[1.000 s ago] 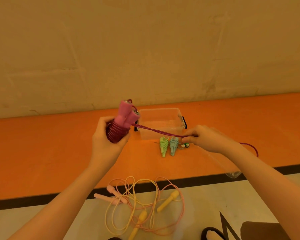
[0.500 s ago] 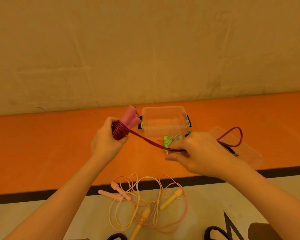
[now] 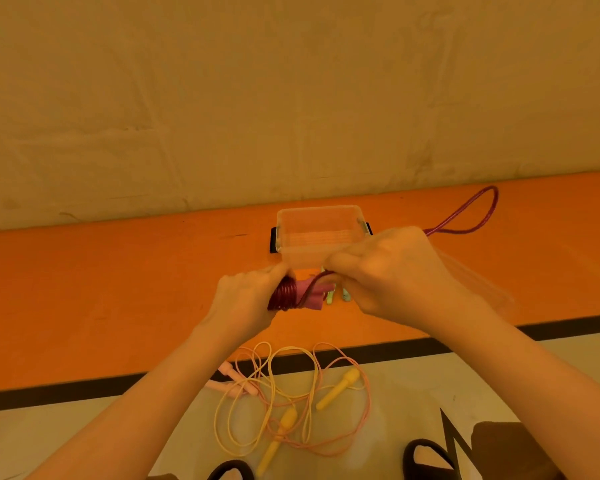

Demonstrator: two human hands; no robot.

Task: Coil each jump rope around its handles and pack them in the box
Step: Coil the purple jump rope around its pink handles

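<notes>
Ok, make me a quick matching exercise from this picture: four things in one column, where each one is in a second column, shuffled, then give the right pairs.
Things:
1. dark red rope
2. clear box
3. yellow rope
4. left hand

Places:
A. loose on the pale floor, tangled with a pink rope
B. on the orange strip, open, nothing visible inside
C. wound round pink handles, tail running through the right hand
D. gripping the coiled bundle

Pairs: 1-C, 2-B, 3-A, 4-D
</notes>
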